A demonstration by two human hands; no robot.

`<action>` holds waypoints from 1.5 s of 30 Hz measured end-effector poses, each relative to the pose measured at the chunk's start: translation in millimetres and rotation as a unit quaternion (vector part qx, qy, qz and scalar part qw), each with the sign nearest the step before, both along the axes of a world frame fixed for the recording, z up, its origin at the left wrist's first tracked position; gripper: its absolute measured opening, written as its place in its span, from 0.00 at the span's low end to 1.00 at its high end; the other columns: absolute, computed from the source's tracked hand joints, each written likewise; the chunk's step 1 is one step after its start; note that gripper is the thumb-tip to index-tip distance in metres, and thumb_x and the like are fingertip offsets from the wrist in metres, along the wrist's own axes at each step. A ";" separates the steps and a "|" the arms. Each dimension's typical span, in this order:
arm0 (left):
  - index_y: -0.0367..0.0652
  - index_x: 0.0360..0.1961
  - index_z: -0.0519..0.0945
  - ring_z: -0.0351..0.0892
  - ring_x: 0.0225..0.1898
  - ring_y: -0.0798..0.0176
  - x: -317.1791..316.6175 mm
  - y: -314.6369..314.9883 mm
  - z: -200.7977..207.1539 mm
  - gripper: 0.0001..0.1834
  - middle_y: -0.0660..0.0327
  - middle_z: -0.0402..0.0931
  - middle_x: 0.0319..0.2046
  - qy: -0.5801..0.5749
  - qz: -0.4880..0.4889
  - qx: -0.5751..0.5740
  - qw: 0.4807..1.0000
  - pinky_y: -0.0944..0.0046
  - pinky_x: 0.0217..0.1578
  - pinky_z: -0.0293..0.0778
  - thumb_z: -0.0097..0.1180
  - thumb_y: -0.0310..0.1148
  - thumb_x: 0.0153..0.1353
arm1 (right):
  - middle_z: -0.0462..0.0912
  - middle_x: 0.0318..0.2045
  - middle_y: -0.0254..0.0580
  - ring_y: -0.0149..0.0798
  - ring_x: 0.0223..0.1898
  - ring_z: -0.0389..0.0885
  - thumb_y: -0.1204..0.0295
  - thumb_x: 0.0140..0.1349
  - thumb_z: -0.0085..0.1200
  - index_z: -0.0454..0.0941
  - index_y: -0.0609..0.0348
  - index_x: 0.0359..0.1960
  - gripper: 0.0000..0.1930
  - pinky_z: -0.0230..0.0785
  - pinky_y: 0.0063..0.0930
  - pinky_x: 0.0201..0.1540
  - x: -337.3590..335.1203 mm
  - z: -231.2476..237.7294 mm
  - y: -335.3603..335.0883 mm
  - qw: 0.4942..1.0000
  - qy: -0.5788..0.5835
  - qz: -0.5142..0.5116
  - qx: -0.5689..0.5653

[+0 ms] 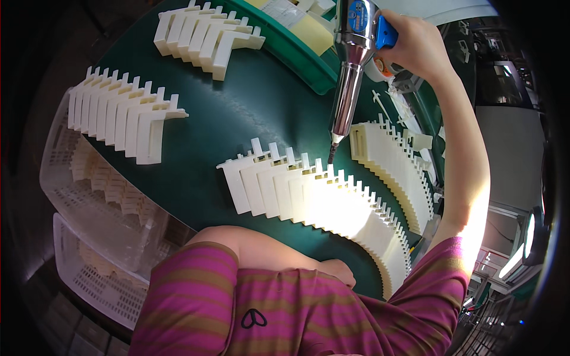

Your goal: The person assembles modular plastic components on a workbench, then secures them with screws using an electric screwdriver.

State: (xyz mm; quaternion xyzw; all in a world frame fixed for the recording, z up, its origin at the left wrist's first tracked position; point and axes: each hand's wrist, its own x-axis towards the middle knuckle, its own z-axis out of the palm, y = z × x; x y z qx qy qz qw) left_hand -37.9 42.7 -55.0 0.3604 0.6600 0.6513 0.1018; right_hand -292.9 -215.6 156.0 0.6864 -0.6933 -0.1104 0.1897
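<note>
My right hand (415, 44), raised at the upper right, is closed around the blue lever of a powered screwdriver (349, 77) with a shiny metal barrel. The driver points down, slightly tilted. Its dark bit reaches the upright tabs of a long curved row of white plastic parts (276, 187); whether it touches one is unclear. My left arm lies across in front of my body, under that row. At its end my left hand (338, 271) is curled closed by the table's near edge, and its inner side is hidden. Bright light washes out the row's middle.
Shorter rows of similar white parts stand at the far left (199, 35) and left (122, 115). Another curved row (395, 169) lies right. A green bin (297, 56) holds papers at the back. White perforated baskets (59, 160) with more parts sit beside the green table (196, 148).
</note>
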 end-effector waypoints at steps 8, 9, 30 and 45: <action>0.43 0.34 0.79 0.78 0.36 0.50 -0.4 -3.9 4.5 0.11 0.56 0.78 0.31 -0.007 -0.012 -0.018 1.000 0.52 0.35 0.71 0.52 0.34 0.50 | 0.80 0.28 0.46 0.50 0.34 0.79 0.67 0.37 0.65 0.76 0.49 0.45 0.27 0.72 0.39 0.38 -0.4 0.5 6.0 1.000 0.003 -0.028 0.006; 0.43 0.34 0.79 0.78 0.36 0.50 -0.3 -3.0 3.9 0.11 0.56 0.78 0.31 -0.007 -0.011 -0.018 1.000 0.52 0.35 0.71 0.52 0.34 0.50 | 0.80 0.28 0.45 0.50 0.34 0.79 0.67 0.37 0.65 0.76 0.50 0.45 0.27 0.72 0.39 0.38 -2.1 -0.3 7.5 1.000 0.010 -0.022 0.000; 0.43 0.34 0.79 0.78 0.37 0.51 -1.1 0.4 2.6 0.10 0.57 0.78 0.32 -0.035 -0.028 -0.024 0.999 0.54 0.37 0.72 0.50 0.33 0.52 | 0.81 0.29 0.45 0.48 0.33 0.80 0.66 0.39 0.66 0.76 0.51 0.46 0.27 0.73 0.36 0.38 -16.0 2.5 31.1 0.999 0.015 -0.034 0.001; 0.43 0.34 0.78 0.77 0.37 0.51 -0.4 -1.6 2.3 0.10 0.57 0.78 0.32 -0.038 -0.024 -0.016 0.999 0.53 0.38 0.72 0.50 0.32 0.52 | 0.81 0.29 0.44 0.48 0.33 0.80 0.66 0.39 0.66 0.76 0.51 0.46 0.27 0.73 0.37 0.38 -14.9 5.1 36.3 0.998 0.019 -0.059 0.015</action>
